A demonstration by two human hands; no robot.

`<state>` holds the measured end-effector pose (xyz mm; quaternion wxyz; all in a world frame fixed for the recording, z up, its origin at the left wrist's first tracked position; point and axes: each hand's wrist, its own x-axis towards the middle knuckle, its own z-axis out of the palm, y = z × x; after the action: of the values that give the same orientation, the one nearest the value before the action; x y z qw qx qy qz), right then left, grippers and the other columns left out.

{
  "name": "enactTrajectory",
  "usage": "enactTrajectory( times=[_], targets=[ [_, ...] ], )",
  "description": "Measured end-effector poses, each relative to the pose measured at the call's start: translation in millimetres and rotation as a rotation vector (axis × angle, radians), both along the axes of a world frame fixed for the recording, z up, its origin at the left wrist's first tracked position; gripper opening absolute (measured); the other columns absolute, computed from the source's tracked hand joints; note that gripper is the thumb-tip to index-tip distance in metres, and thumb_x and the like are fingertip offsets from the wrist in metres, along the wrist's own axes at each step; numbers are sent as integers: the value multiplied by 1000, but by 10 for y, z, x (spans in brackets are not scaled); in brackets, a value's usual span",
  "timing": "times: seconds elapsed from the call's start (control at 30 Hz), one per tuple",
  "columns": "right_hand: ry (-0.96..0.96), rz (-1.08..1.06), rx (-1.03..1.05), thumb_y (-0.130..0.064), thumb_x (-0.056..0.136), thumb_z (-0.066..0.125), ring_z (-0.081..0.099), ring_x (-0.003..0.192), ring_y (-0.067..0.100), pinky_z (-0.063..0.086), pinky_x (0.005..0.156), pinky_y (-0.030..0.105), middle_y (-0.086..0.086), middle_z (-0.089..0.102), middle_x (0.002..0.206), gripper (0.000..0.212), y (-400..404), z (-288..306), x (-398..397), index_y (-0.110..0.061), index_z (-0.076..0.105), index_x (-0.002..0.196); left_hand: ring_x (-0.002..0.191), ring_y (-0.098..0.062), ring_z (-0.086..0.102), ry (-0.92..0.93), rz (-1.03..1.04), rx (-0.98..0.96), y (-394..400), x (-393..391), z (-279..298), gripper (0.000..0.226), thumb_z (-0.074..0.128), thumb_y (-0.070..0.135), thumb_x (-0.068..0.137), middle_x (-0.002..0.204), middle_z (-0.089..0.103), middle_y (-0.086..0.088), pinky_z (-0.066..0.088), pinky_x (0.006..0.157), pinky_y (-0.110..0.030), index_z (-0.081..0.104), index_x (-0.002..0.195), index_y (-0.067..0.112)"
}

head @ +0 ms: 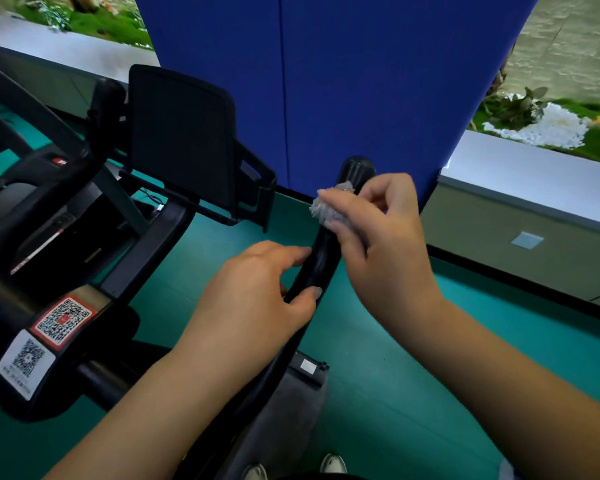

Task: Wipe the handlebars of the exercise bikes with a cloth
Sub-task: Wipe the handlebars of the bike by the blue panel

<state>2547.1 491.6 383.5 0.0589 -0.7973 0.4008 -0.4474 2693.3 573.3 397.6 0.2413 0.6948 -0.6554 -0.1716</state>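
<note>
**Cloth high on the bar, bare stretch below**

The handlebar runs from bottom centre up and slightly right to its rounded end. The right hand pinches a grey cloth against its upper part; its grip is narrow. The left hand clasps the bar lower down, just beneath. Wiping likely runs along that axis. Two QR stickers show; their small print is unreadable.

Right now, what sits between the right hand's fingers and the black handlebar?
In the head view, a small crumpled grey cloth lies between the right hand and the black handlebar, pressed against it.
</note>
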Motion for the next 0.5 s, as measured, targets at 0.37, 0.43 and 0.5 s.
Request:
enactTrajectory(
  times=[0.37, 0.43, 0.5],
  targets=[
    [-288, -77, 534, -28, 95, 53, 57, 92, 0, 40, 75, 8, -12, 64, 98, 14, -543, 493, 2, -32, 66, 92, 81, 0, 55, 21, -14, -8, -39, -2, -3, 49, 66, 42, 80, 111, 56, 21, 50, 81, -25, 56, 128, 36],
    [-366, -99, 615, -28, 96, 52, 58, 82, -2, 44, 73, 16, -19, 63, 86, 16, -539, 407, -44, -28, 67, 89, 80, 1, 54, 18, -18, -5, -41, 0, -8, 49, 65, 42, 80, 111, 56, 22, 50, 80, -23, 56, 129, 36],
    [-429, -137, 672, -29, 96, 51, 53, 69, 5, 43, 68, 24, -12, 60, 73, 25, -470, 221, -59, -15, 68, 85, 80, 2, 53, 17, -17, -9, -45, -1, -13, 49, 65, 42, 80, 110, 56, 23, 48, 78, -20, 56, 128, 36]
  ],
)
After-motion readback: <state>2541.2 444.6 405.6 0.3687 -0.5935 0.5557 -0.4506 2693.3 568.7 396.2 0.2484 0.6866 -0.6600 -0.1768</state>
